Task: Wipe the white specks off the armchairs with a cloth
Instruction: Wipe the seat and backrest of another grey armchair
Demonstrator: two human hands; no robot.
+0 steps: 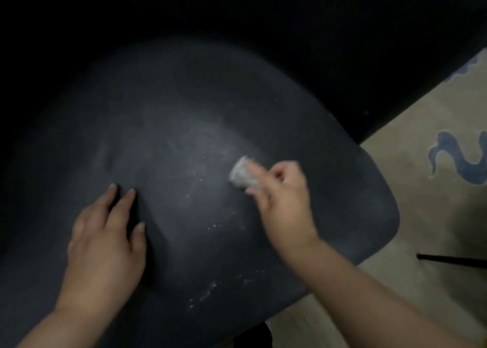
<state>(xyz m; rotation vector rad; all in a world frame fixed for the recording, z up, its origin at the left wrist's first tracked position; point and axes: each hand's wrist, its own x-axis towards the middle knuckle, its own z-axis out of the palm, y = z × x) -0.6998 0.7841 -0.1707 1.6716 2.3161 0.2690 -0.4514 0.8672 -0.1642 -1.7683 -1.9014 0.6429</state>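
- Cloth (pixel 241 173): a small grey wad, pinched in the curled fingers of your right hand (pixel 284 202) and pressed to the dark armchair seat (pixel 163 126), right of its middle.
- Left hand (pixel 105 242): flat on the seat with fingers straight, gripping nothing, bracing the chair.
- White specks (pixel 214 226): scattered below the cloth, with a denser patch (pixel 205 292) near the front edge; a pale smear (pixel 195 136) lies above the cloth.
- Risk, smearing: the wad is small and looks already loaded, so a dry pass may spread the powder into haze rather than lift it.
- Risk, missed areas: the light is dim and the front-edge patch sits under your right forearm, so it is easily overlooked.
- Risk, fallout: strokes toward the edge could brush specks onto the beige rug (pixel 421 189).
- Surroundings: a thin black rod (pixel 453 260) lies on the rug beside the seat, well clear of your stroke.
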